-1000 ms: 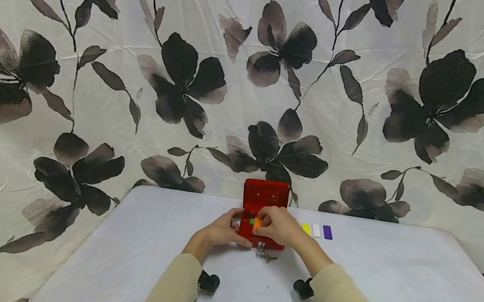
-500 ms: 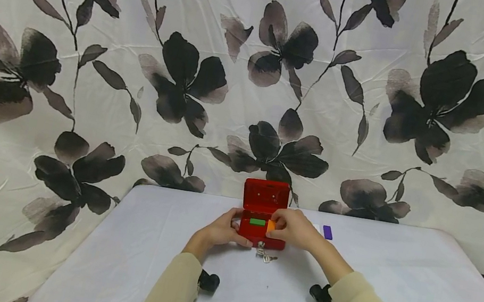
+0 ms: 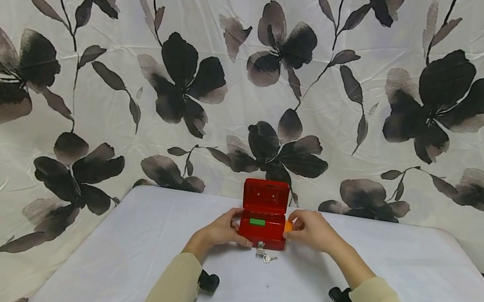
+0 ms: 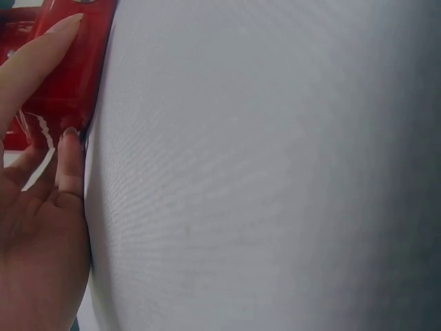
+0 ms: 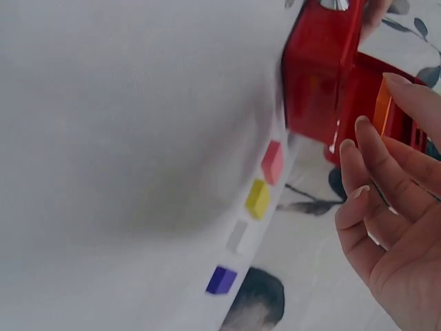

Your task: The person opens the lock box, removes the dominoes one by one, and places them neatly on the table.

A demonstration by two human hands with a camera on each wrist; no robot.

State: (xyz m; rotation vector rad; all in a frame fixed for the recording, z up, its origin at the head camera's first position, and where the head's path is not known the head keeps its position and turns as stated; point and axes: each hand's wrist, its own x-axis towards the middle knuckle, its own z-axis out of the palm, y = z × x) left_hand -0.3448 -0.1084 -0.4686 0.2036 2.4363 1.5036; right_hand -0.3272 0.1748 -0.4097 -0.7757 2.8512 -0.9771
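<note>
A small red metal cash box (image 3: 268, 235) stands on the white table with its lid (image 3: 265, 196) raised. Inside lies a green block (image 3: 257, 222). My left hand (image 3: 224, 230) holds the box at its left front corner, thumb on the front wall and fingers along the side, as the left wrist view shows. Just right of the box, my right hand (image 3: 314, 232) pinches an orange block (image 5: 381, 103) between thumb and fingers; its other fingers are loosely bent. From the lock at the front hang keys (image 3: 268, 259).
In the right wrist view, a pink block (image 5: 273, 163), a yellow block (image 5: 258, 200), a white block (image 5: 238, 236) and a purple block (image 5: 221, 280) lie in a row beside the box. My right hand hides them in the head view. Flowered cloth hangs behind the table.
My right hand has moved right with the orange block, from over the inside of the box to just past its right side. The green block now shows fully. My left hand has stayed put.
</note>
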